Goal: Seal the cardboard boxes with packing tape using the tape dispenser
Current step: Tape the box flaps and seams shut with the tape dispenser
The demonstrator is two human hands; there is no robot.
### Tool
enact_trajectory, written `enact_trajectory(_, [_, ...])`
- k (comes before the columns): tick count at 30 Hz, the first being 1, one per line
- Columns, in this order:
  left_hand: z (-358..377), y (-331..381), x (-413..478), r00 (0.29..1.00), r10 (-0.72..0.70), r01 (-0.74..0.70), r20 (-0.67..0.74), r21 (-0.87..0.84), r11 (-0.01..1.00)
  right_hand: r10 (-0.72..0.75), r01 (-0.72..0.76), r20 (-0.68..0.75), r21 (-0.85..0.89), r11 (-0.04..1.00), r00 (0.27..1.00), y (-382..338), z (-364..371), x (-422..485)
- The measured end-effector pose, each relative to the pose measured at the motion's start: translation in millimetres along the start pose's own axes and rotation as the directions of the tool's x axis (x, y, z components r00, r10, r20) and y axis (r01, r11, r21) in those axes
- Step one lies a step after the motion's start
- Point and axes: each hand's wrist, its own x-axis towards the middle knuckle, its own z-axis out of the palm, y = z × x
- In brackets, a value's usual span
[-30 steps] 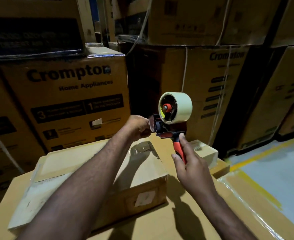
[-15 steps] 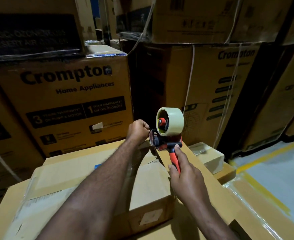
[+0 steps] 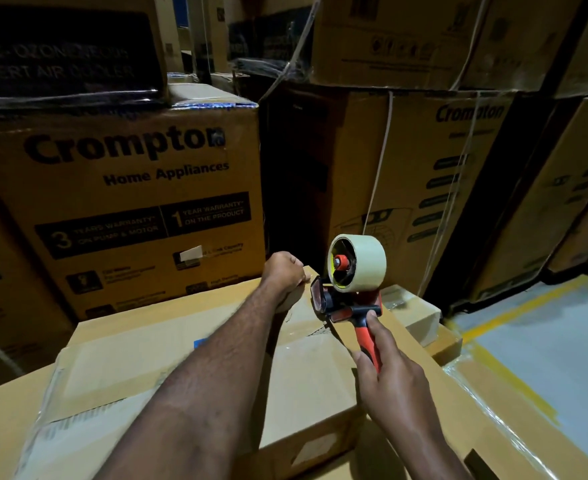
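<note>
- left hand [image 3: 285, 271]: fingers curled in a fist at far top edge of cardboard box [image 3: 306, 368]; can't tell if it pinches any tape
- tape dispenser [image 3: 346, 306]: just right of left hand, upright over box's far right corner, tape roll [image 3: 363, 261] on top
- right hand [image 3: 393, 375]: wrapped round dispenser's red handle
- box sits on bigger carton [image 3: 476, 420]; small box [image 3: 420, 317] to its right
- behind: stacked Crompton cartons [image 3: 129, 188]; far right, grey floor [image 3: 545, 341] with yellow line

Red-handled tape dispenser [image 3: 349, 306], pale tape roll [image 3: 365, 261] on top, upright above cardboard box [image 3: 303, 375] far end
</note>
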Motion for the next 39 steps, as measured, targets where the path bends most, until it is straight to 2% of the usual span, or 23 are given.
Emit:
enact_trajectory(4, [4, -7, 6, 1.0, 0.002, -0.002, 0.027, 0.023, 1.0, 0.011, -0.01, 0.012, -0.038, 0.999, 1.0, -2, 1, 0])
enact_trajectory(10, [1, -13, 13, 0.993, 0.003, -0.034, 0.119, 0.261, 0.965, 0.028, -0.026, 0.043, -0.035, 0.999, 0.999, -8, 1, 5])
enact_trajectory(15, [2, -19, 20, 0.991, 0.008, -0.063, 0.132, 0.417, 0.907, 0.007, -0.002, 0.069, -0.066, 0.998, 0.998, -15, -3, 10])
enact_trajectory(17, [2, -23, 22, 0.988, 0.11, -0.145, 0.105, 0.44, 0.886, -0.006, 0.013, 0.069, -0.092, 0.996, 0.998, -17, -3, 11])
enact_trajectory(18, [0, -24, 20, 0.977, 0.192, -0.212, 0.09, 0.398, 0.892, -0.008, 0.015, 0.068, -0.103, 0.995, 0.998, -17, -3, 12])
enact_trajectory(20, [-4, -25, 17, 0.932, 0.343, -0.362, 0.121, 0.227, 0.904, -0.005, 0.012, 0.065, -0.107, 0.994, 0.998, -17, -2, 12])
enact_trajectory(21, [-7, -25, 16, 0.906, 0.377, -0.409, 0.192, 0.164, 0.898, -0.001, 0.008, 0.065, -0.101, 0.995, 0.998, -17, -1, 12])
enact_trajectory(22, [-9, -24, 14, 0.88, 0.366, -0.423, 0.301, 0.149, 0.894, 0.002, 0.004, 0.068, -0.094, 0.996, 0.998, -16, -1, 12])
enact_trajectory(24, [-14, -21, 13, 0.827, 0.276, -0.431, 0.489, 0.239, 0.87, 0.01, -0.005, 0.072, -0.074, 0.997, 0.997, -15, -1, 11])
enact_trajectory(26, [-21, -18, 17, 0.8, 0.214, -0.444, 0.561, 0.314, 0.839, 0.021, -0.016, 0.075, -0.066, 0.998, 0.997, -15, -1, 11])
enact_trajectory(33, [-16, -31, 24, 0.802, 0.145, -0.445, 0.579, 0.419, 0.792, 0.03, -0.024, 0.104, -0.059, 0.998, 0.994, -17, -3, 9])
enact_trajectory(36, [-7, -23, 17, 0.806, 0.128, -0.474, 0.578, 0.499, 0.726, 0.029, -0.015, 0.112, -0.128, 0.992, 0.993, -21, -5, 15])
enact_trajectory(39, [1, -23, 13, 0.834, 0.113, -0.445, 0.54, 0.539, 0.715, 0.021, 0.0, 0.118, -0.172, 0.985, 0.993, -26, -4, 18])
